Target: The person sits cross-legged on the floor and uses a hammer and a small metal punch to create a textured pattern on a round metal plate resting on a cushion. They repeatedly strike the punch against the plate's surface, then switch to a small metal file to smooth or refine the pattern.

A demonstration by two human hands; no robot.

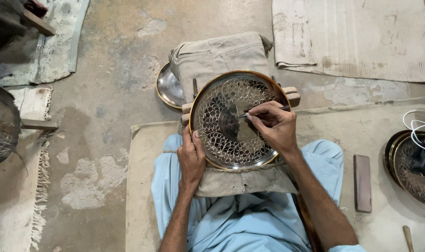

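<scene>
A round brass plate (207,100) with a net-like engraved pattern rests tilted on a cloth-covered block in my lap. My left hand (191,156) grips the plate's lower left rim. My right hand (275,126) holds a thin metal engraving tool (263,112) like a pen. Its tip touches the plate near the middle. My legs in light blue cloth lie under the plate.
A second shiny plate (165,88) lies behind under a folded beige cloth (221,53). Engraved plates (410,175) with a white cord sit at the right edge. A brown sharpening stone (361,183) lies on the mat. Rugs cover the concrete floor at left and top right.
</scene>
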